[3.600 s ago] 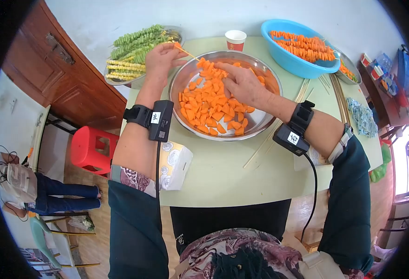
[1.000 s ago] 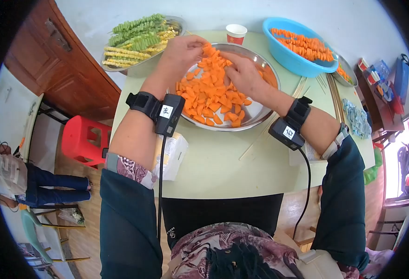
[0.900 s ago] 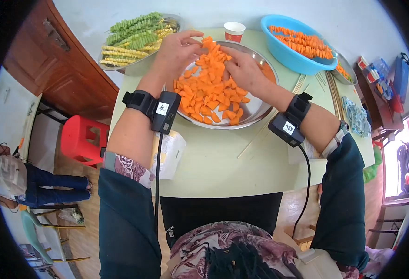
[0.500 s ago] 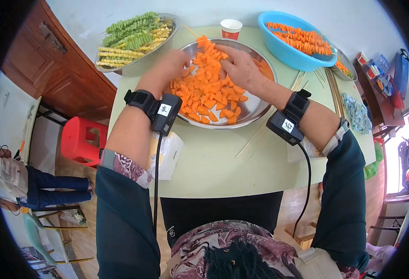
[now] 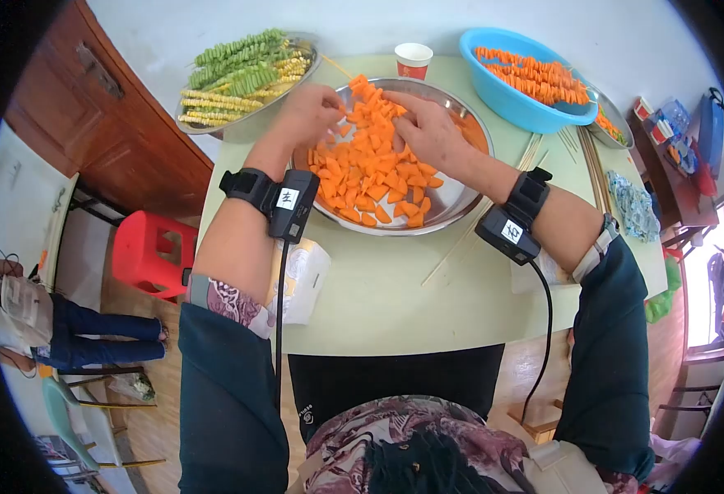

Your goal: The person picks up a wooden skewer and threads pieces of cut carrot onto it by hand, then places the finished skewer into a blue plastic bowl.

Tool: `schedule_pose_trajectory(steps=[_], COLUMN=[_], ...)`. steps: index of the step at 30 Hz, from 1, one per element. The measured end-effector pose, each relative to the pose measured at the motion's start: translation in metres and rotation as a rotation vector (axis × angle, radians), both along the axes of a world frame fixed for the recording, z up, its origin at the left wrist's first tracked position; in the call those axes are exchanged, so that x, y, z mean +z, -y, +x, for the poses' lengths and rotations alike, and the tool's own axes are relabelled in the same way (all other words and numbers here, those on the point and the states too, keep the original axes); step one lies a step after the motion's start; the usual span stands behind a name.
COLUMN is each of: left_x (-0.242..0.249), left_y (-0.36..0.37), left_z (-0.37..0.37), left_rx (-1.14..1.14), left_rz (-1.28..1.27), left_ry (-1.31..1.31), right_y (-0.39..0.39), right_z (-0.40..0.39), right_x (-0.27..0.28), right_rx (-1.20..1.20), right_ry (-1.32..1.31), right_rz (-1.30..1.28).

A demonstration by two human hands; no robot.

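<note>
A wide steel bowl [image 5: 452, 216] holds many cut carrot pieces [image 5: 374, 177]. A wooden skewer [image 5: 337, 67] leans over its far rim, and carrot pieces at its lower end seem threaded on it. My left hand [image 5: 308, 113] is at the bowl's left side with its fingers curled together; whether a piece is between them I cannot make out. My right hand [image 5: 432, 132] is closed at the upper middle of the bowl, thumb and fingers against the column of carrot pieces below the skewer.
Behind left, a steel bowl [image 5: 242, 123] holds green and yellow skewers. A paper cup [image 5: 414, 61] stands behind; a blue basin [image 5: 493, 95] with carrot skewers is at back right. Bare sticks [image 5: 596, 173] and a crumpled cloth [image 5: 632, 204] lie right. A person [image 5: 90, 321] stands far left.
My left hand has lifted slightly away from the carrot pieces, its fingers drawn together. My right hand stays by the threaded pieces. The whole view has shifted slightly.
</note>
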State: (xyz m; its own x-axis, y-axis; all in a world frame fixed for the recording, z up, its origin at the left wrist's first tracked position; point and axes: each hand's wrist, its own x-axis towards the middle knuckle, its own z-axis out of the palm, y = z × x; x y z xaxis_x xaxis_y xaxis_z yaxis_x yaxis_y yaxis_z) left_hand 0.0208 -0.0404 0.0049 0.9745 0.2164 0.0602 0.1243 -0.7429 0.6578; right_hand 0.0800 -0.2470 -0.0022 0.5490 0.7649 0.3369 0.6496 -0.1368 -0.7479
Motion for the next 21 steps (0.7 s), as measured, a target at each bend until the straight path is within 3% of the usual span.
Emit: schedule_pose_trajectory(steps=[1,2,4,7,21], left_x=[0.002,0.004,0.009,0.009,0.008], left_y=[-0.003,-0.005,-0.010,-0.018,-0.021], left_z=[-0.001,-0.002,-0.004,-0.003,-0.002], left_rx=[0.035,0.035,0.058,0.111,0.182], left_rz=[-0.244,-0.238,-0.591,-0.714,-0.777], left_ry=[0.124,0.126,0.337,0.418,0.514], right_y=[0.000,0.000,-0.001,-0.001,0.000], right_z=[-0.001,-0.003,-0.004,-0.005,-0.004], right_x=[0.000,0.001,0.000,-0.003,-0.004], right_rx=[-0.001,-0.001,0.003,0.050,0.045], right_ry=[0.001,0.003,0.010,-0.007,0.029], right_rz=[0.006,0.002,0.004,0.019,-0.070])
